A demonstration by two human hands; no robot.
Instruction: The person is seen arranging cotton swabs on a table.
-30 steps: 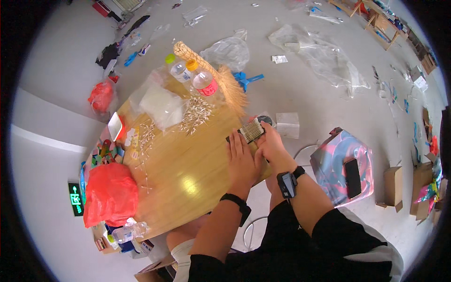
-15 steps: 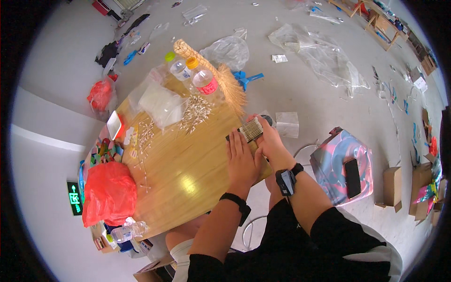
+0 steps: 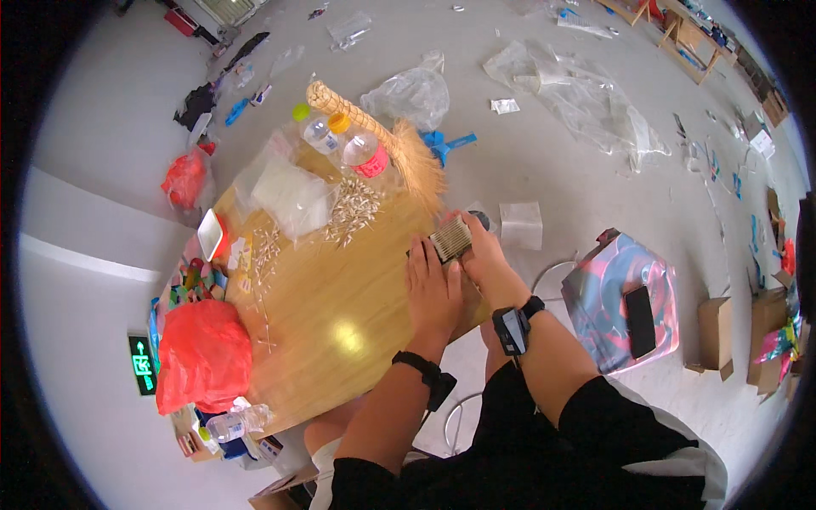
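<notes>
Being pinched by the right hand (image 3: 484, 253) near the right edge of the surface (image 3: 382, 285), a ribbed block (image 3: 450, 239) is being met by the flattened left hand (image 3: 432, 297). Nothing's being released yet.

The person's left hand (image 3: 432, 299) and right hand (image 3: 491, 265) are bare, the short-sleeved top (image 3: 527, 472) is black, and each wrist wears a black strap (image 3: 416, 364), the left one bearing a black box (image 3: 440, 392), the right one a boxy grey-and-black device (image 3: 511, 331).
</notes>
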